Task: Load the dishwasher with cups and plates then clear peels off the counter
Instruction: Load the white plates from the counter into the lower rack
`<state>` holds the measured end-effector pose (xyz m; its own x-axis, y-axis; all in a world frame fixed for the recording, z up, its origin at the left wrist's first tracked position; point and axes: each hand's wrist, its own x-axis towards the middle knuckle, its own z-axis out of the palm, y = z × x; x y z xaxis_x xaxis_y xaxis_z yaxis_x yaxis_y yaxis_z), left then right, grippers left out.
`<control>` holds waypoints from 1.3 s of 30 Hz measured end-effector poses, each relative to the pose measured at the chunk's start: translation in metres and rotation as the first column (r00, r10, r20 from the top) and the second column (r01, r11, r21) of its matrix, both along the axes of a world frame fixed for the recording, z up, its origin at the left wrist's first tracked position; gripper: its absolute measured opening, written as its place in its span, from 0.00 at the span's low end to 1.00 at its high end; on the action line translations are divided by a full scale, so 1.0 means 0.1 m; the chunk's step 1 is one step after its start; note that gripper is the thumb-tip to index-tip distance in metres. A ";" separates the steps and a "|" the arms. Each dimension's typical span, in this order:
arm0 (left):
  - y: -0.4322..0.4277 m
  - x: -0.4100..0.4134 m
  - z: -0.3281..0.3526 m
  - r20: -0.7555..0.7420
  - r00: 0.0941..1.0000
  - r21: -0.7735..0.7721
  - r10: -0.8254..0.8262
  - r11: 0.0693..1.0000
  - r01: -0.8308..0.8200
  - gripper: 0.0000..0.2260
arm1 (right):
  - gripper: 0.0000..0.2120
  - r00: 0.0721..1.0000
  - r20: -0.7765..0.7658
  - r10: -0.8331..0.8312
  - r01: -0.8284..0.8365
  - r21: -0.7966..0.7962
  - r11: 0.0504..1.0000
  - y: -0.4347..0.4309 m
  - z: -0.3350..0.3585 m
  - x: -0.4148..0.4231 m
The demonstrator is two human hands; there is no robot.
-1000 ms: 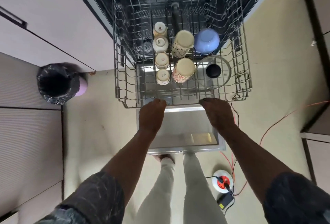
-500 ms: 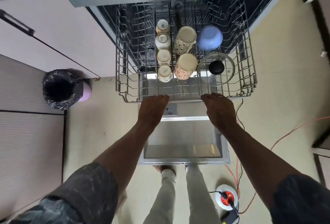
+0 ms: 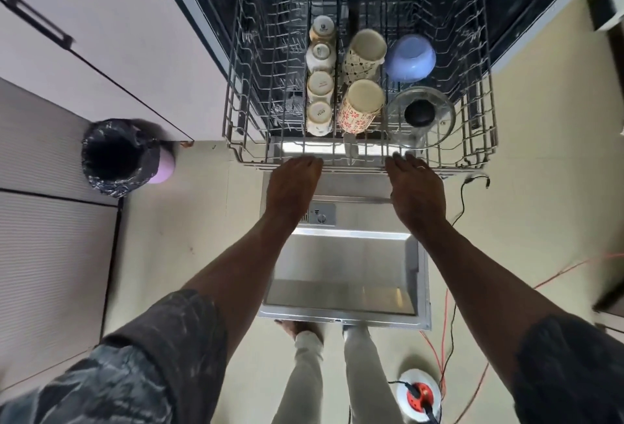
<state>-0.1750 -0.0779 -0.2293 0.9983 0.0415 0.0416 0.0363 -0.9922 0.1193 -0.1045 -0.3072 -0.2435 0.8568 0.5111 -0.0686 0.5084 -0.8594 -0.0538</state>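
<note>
The dishwasher's wire upper rack [image 3: 236,139] stands partly pulled out above the open door [image 3: 341,275]. It holds a row of several small white cups [image 3: 319,85], two tall patterned mugs [image 3: 361,106], a blue bowl [image 3: 410,58] and a glass lid with a black knob [image 3: 420,117], all upside down. My left hand [image 3: 292,187] and my right hand [image 3: 413,190] lie with straight fingers against the rack's front rail, holding nothing.
A bin lined with a black bag [image 3: 116,158] stands on the floor at the left beside the cabinets [image 3: 84,62]. Orange and black cables [image 3: 449,329] and a round power reel [image 3: 420,395] lie on the floor at the right. My legs stand below the door.
The rack has slid back into the dishwasher under both hands, uncovering more of the open door and its detergent panel.
</note>
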 end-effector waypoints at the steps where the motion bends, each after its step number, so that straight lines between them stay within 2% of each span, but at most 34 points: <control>1: 0.00 0.05 0.02 0.013 1.000 0.027 0.006 1.000 -0.006 0.09 | 0.24 1.000 -0.002 -0.007 0.007 0.001 1.000 0.02 0.02 0.05; 4: 0.00 0.24 0.10 0.012 1.000 0.095 0.022 0.995 -0.023 0.05 | 0.22 0.999 0.026 -0.025 0.025 -0.007 1.000 0.10 0.11 0.25; 9: 0.07 0.55 0.11 -0.013 0.999 0.141 0.040 0.989 -0.038 0.07 | 0.18 0.997 0.074 -0.003 0.009 -0.088 0.996 0.21 0.18 0.52; 14: 0.15 0.88 0.00 0.043 0.996 0.170 0.084 0.981 -0.090 0.04 | 0.17 0.993 0.116 0.007 0.001 -0.064 0.998 0.29 0.11 0.85; 18: 0.21 1.17 -0.08 0.055 0.995 0.193 0.083 0.977 -0.092 0.04 | 0.20 0.986 0.167 0.027 -0.015 -0.075 0.997 0.37 0.10 1.13; 22: 0.29 1.46 -0.19 0.158 0.977 0.078 0.146 0.984 -0.160 0.08 | 0.25 0.974 0.226 0.012 -0.007 -0.026 1.000 0.46 0.02 1.41; 24: 0.36 1.60 -0.24 0.220 0.970 0.129 0.102 0.983 -0.132 0.11 | 0.24 0.968 0.249 0.017 -0.011 -0.024 1.000 0.51 -0.02 1.55; 26: 0.40 1.72 -0.28 0.250 0.965 0.175 0.073 0.977 -0.120 0.12 | 0.23 0.970 0.242 0.025 -0.018 -0.030 0.999 0.56 -0.04 1.70; 29: 0.47 1.86 -0.33 0.315 0.943 0.121 0.105 0.981 -0.150 0.13 | 0.23 0.974 0.222 0.042 -0.038 -0.022 0.999 0.61 -0.07 1.84; 33: 0.54 2.00 -0.39 0.286 0.954 0.119 0.092 0.984 -0.130 0.17 | 0.25 0.975 0.217 0.040 -0.042 0.005 0.999 0.66 -0.13 2.00; 39: 0.49 2.14 -0.43 0.281 0.955 0.066 0.089 0.992 -0.111 0.16 | 0.28 0.987 0.159 0.030 -0.037 0.042 0.998 0.57 -0.18 2.18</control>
